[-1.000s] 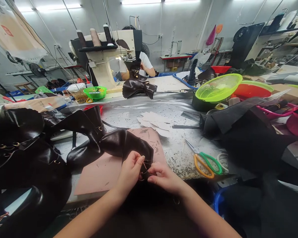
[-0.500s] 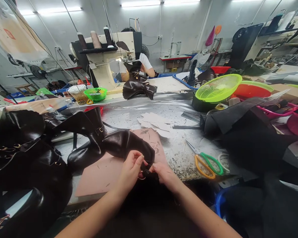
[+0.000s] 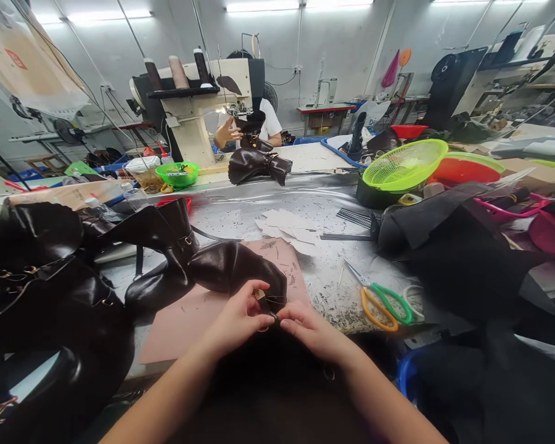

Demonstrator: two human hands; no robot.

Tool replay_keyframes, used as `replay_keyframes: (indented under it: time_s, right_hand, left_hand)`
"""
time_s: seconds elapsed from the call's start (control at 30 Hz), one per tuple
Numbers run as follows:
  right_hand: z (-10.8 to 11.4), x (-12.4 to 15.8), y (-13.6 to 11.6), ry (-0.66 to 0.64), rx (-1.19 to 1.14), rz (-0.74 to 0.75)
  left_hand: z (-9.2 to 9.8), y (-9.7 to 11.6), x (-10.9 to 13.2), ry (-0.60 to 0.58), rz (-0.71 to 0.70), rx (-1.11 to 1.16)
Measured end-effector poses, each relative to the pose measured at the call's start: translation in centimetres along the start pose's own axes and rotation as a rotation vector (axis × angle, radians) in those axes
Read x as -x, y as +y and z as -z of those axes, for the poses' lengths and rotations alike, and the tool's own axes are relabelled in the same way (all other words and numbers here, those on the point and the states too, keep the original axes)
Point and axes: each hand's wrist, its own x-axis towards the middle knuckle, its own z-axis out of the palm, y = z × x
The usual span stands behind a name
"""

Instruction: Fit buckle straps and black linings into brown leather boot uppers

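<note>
A dark brown leather boot upper [image 3: 231,271] lies across a pinkish cutting mat [image 3: 198,320] at the table's front edge. My left hand [image 3: 238,317] pinches a small metal buckle [image 3: 260,296] at the edge of that leather. My right hand [image 3: 308,330] is closed on the same edge, fingertips meeting the left hand's at a thin strap. Both hands rest just in front of my lap, which is covered by dark material.
Green and orange scissors [image 3: 382,302] lie right of my hands. A heap of dark boots [image 3: 41,290] fills the left. Black fabric [image 3: 462,259] and green and red baskets [image 3: 407,163] stand at the right. White cut pieces [image 3: 287,228] lie mid-table. Another person [image 3: 247,126] works at a sewing machine beyond.
My hands have drawn closer together on the leather edge and the buckle now shows between my left fingers. The person at the back has raised a hand.
</note>
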Motion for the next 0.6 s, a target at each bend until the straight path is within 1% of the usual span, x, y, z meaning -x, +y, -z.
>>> replay_keyframes:
  time_s: [0.03,0.07,0.1,0.17,0.2,0.23,0.27,0.3,0.33,0.37,0.4,0.43,0.47,0.5,0.53,0.57,0.6]
  right_hand:
    - [0.1,0.0,0.0,-0.009,0.008,-0.005]
    - [0.3,0.0,0.0,-0.012,0.013,-0.014]
    - [0.4,0.0,0.0,-0.01,0.018,-0.024]
    - [0.4,-0.1,-0.1,-0.002,0.032,-0.043]
    - [0.4,-0.1,-0.1,0.0,0.043,-0.049]
    - [0.3,-0.2,-0.3,-0.003,0.056,-0.05]
    - [0.3,-0.2,-0.4,-0.013,0.075,-0.047]
    - [0.2,-0.2,-0.6,-0.027,0.096,-0.038]
    - [0.3,-0.2,-0.8,-0.037,0.12,-0.024]
    - [0.3,-0.2,-0.9,-0.032,0.14,-0.006]
    - [0.6,0.0,-0.9,-0.004,0.148,0.014]
    - [0.9,0.2,-0.9,0.052,0.14,0.036]
    - [1.3,0.4,-0.7,0.135,0.122,0.058]
    - [1.9,0.7,-0.3,0.24,0.1,0.078]
    - [2.5,1.0,0.1,0.352,0.084,0.094]
    - [3.1,1.3,0.6,0.453,0.077,0.101]
    - [3.7,1.5,1.1,0.539,0.08,0.101]
  left_hand:
    - [0.2,0.1,0.2,0.02,-0.015,-0.065]
    - [0.4,0.4,0.4,0.069,-0.053,-0.174]
    - [0.8,0.8,0.6,0.153,-0.12,-0.32]
    - [1.7,1.9,0.5,0.349,-0.338,-0.658]
    - [2.1,2.6,0.2,0.409,-0.461,-0.822]
    - [2.5,3.4,-0.5,0.417,-0.564,-0.972]
    - [2.9,4.1,-1.4,0.369,-0.636,-1.107]
    - [3.2,4.8,-2.4,0.279,-0.658,-1.229]
    - [3.6,5.6,-3.6,0.172,-0.631,-1.336]
    - [4.0,6.4,-4.8,0.049,-0.554,-1.42]
    - [4.5,7.3,-5.7,-0.084,-0.446,-1.473]
    - [5.1,8.4,-6.4,-0.203,-0.34,-1.496]
    - [5.8,9.6,-6.7,-0.283,-0.253,-1.501]
    - [6.6,10.8,-6.5,-0.305,-0.206,-1.499]
    - [7.5,12.0,-5.9,-0.251,-0.2,-1.5]
    - [8.2,12.9,-5.0,-0.111,-0.225,-1.513]
    - [8.8,13.5,-4.0,0.074,-0.262,-1.528]
